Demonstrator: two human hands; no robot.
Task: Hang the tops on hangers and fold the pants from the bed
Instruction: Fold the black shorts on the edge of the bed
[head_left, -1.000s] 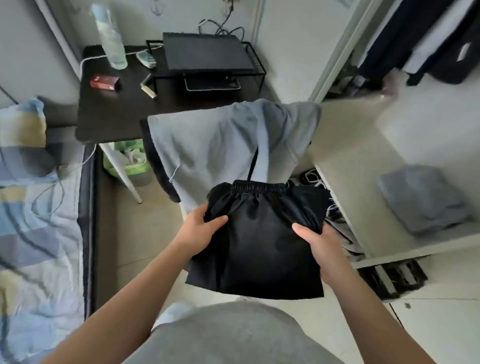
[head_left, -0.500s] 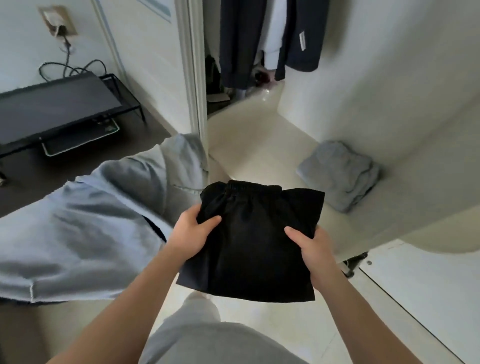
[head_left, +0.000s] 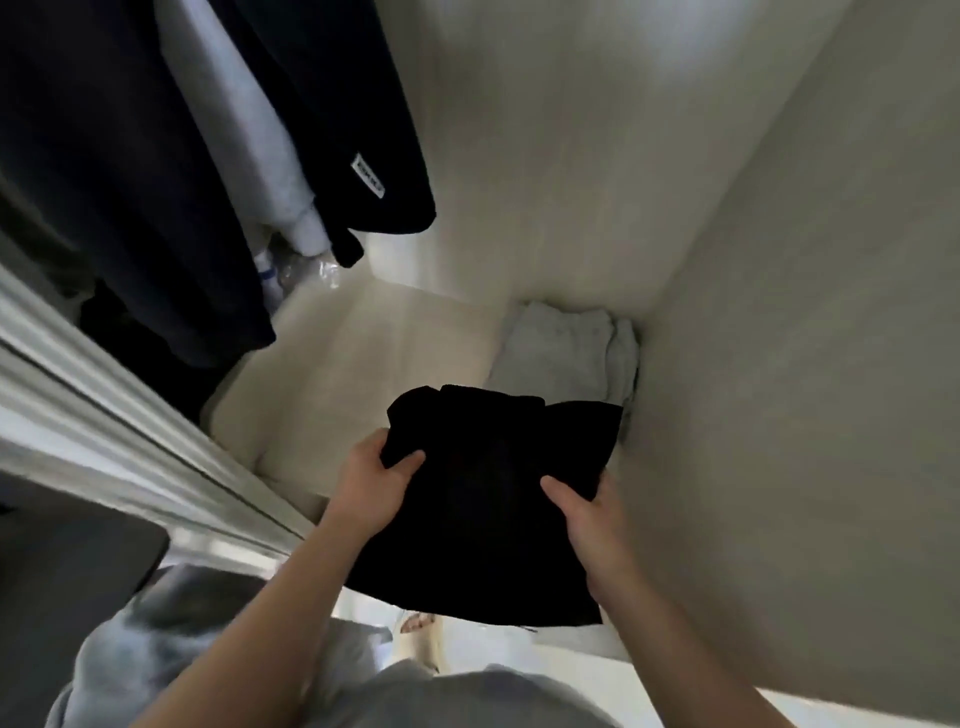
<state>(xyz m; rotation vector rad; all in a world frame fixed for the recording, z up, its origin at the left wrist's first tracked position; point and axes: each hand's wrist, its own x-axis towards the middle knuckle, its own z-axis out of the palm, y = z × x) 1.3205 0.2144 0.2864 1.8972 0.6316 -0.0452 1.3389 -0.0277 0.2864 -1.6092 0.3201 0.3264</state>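
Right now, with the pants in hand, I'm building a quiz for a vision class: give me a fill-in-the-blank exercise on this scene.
1. The left hand and the right hand grip folded pants coloured ____.
2. The folded garment lying on the wardrobe shelf is ____ in colour.
3. The dark clothes at upper left are ____, not folded.
Missing words: black; grey; hanging.

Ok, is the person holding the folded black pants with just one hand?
No, the left hand and the right hand each grip a side of the folded black pants.
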